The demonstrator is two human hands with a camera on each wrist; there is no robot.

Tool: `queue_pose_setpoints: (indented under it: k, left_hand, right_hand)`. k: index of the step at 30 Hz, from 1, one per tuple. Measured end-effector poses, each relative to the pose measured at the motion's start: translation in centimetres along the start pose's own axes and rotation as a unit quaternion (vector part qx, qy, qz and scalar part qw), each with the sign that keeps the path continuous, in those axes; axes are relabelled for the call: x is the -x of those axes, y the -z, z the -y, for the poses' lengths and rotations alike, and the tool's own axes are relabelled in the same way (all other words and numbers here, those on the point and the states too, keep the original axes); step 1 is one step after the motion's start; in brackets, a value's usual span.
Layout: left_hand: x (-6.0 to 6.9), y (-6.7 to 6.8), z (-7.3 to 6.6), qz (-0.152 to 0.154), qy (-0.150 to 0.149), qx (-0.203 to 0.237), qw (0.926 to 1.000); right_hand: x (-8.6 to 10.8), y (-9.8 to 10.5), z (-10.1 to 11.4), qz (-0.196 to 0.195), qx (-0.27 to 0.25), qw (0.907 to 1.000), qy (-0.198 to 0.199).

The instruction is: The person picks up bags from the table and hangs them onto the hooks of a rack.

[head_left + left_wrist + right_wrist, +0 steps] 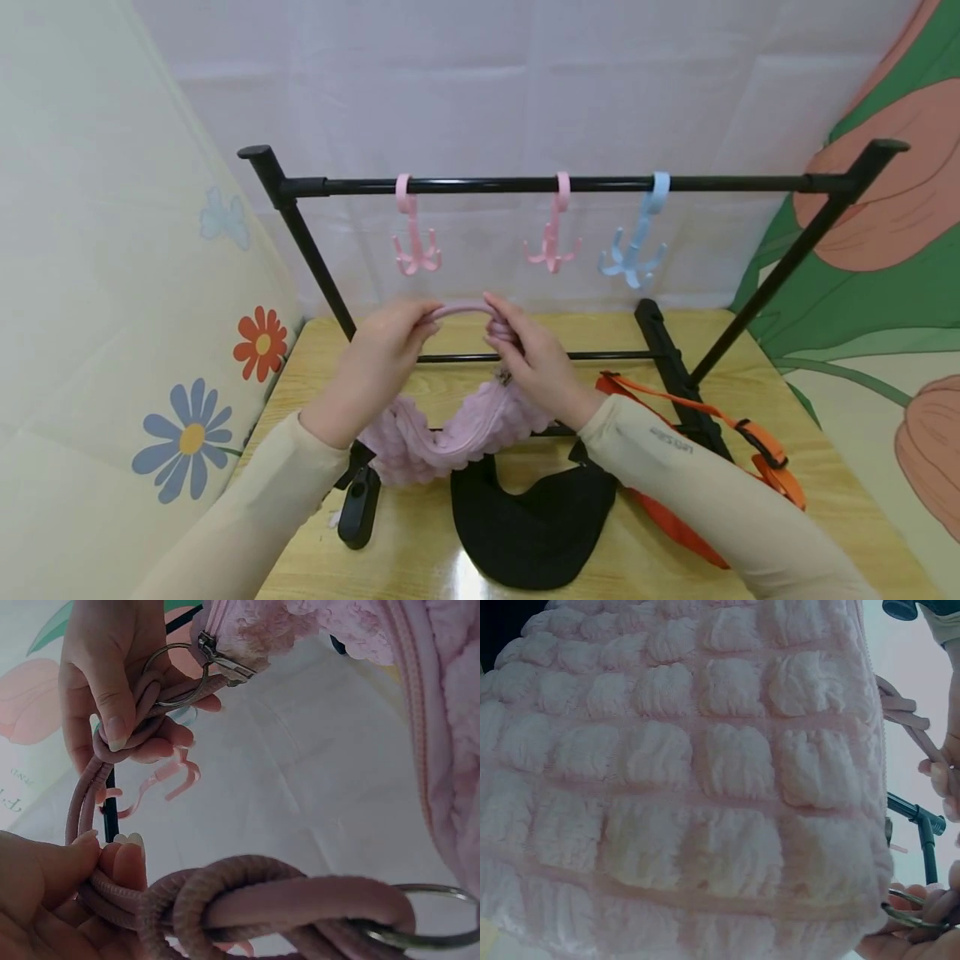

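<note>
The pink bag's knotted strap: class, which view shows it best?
The left wrist view: the strap shows its knots close up. The head view shows it smaller, partly hidden; the right wrist view, only pieces near one edge.

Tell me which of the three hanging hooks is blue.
In the head view, the rightmost hook; the left hook and middle hook are pink.

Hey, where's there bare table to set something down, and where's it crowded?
Bare wood shows on the table behind the rack's rear bar, up to the white backdrop, and at the near edge between the left sleeve and the black cloth. It's crowded at right, where the orange strap crosses the rack's foot. Mid-table, the pink bag hides some wood.
</note>
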State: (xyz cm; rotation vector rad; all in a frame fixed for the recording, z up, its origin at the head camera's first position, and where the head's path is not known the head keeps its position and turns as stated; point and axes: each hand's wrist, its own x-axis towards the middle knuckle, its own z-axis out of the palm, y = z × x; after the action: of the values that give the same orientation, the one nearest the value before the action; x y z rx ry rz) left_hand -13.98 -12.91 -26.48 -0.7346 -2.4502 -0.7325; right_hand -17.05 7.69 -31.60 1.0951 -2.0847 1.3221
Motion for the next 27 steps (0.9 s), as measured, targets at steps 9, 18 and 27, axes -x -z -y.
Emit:
queue_pose_setpoints:
  k: [9,18,27]
  left_hand:
    - [0.9,-0.6,0.4,0.047,0.048,0.034,0.9972]
    - [2.1,-1.3,1.1,0.053,0.072,0.028,0.9956]
    - [2.6,-1.8,1.4,0.069,0.134,0.03,0.988]
  right_hand:
    - [0.1,0.7,-0.2,-0.025,0.036,0.9987,0.026]
    - [0.2,1.6,-0.2,-0.042,0.062,0.9959,0.051]
    - [0.3,2.7,-0.1,-0.041,0.063,0.996,0.048]
